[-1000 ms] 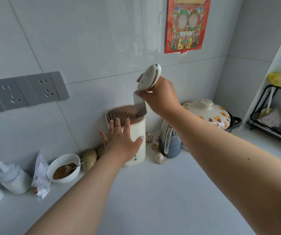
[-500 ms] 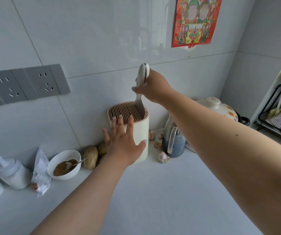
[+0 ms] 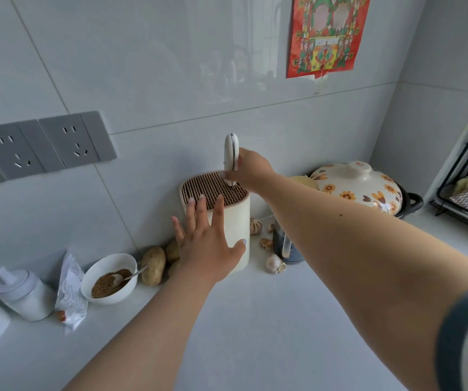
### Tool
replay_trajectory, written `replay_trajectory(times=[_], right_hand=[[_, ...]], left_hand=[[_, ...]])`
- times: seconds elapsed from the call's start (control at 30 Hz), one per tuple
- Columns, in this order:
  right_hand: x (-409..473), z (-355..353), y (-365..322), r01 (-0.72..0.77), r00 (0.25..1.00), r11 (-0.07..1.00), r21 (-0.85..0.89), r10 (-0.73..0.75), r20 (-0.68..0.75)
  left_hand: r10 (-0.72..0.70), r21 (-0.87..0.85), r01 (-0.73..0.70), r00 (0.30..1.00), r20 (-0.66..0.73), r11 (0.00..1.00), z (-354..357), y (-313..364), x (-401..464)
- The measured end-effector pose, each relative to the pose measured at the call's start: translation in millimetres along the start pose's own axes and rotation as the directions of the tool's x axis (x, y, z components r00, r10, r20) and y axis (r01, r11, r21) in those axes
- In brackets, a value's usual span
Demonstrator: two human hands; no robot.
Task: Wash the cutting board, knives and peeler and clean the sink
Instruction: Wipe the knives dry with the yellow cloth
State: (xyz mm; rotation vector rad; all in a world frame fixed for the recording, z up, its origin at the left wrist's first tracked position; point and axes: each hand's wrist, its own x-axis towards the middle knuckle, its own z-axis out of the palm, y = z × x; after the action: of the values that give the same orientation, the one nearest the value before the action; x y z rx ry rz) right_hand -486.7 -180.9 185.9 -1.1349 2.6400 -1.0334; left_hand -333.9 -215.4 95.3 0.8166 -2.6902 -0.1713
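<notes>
Pale grey desk carried cream cylindrical knife block with brown slotted top, standing against wall.

Left hand braced block's front, fingers straight, released, grasping nothing.

Right hand, above block's top, was clenched round white-handled knife; blade mostly sunk in slots.

Best kept vertical, block steadied, pushed gently until seated.
</notes>
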Motion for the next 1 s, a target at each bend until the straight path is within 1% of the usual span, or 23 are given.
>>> replay_trajectory(times=[0.2,0.33,0.43,0.5,0.53,0.57,0.63,0.67,0.7,0.87,1.0], right_hand=[[-4,3,5,-0.026,1.000,0.997,-0.077,0.025,-0.008],[-25,-5,9,-0.049,0.998,0.998,0.031,0.050,-0.047],[-46,-15,11,-0.070,0.993,0.994,0.086,0.078,-0.087],[-60,-24,12,-0.077,0.991,0.990,0.114,0.089,-0.104],[-68,-29,14,-0.078,0.989,0.989,0.122,0.092,-0.112],[-76,-35,15,-0.080,0.988,0.988,0.130,0.097,-0.124],[-92,-48,20,-0.085,0.982,0.985,0.148,0.108,-0.153],[-100,-55,24,-0.087,0.979,0.984,0.156,0.114,-0.169],[-109,-63,27,-0.093,0.975,0.982,0.166,0.123,-0.184],[-161,-106,53,-0.137,0.939,0.965,0.226,0.199,-0.281],[-211,-141,84,-0.191,0.887,0.938,0.289,0.291,-0.359]], left_hand=[[-0.011,0.014,0.010,1.000,0.017,1.000,-2,1,0],[-0.041,0.049,0.036,0.995,0.088,0.998,-8,5,1],[-0.086,0.019,0.084,0.986,0.140,0.996,-17,12,4],[-0.115,-0.047,0.122,0.985,0.129,0.991,-24,22,4],[-0.108,-0.082,0.115,0.990,0.089,0.990,-27,29,2],[-0.078,-0.107,0.081,0.997,0.027,0.991,-29,38,-2],[0.024,-0.134,-0.039,0.993,-0.112,0.990,-30,60,-13],[0.072,-0.155,-0.095,0.987,-0.143,0.983,-31,73,-17],[0.105,-0.189,-0.131,0.984,-0.144,0.973,-32,87,-21],[0.248,-0.356,-0.247,0.968,-0.045,0.901,-31,155,-41],[0.390,-0.453,-0.329,0.920,0.046,0.829,-24,207,-62]])
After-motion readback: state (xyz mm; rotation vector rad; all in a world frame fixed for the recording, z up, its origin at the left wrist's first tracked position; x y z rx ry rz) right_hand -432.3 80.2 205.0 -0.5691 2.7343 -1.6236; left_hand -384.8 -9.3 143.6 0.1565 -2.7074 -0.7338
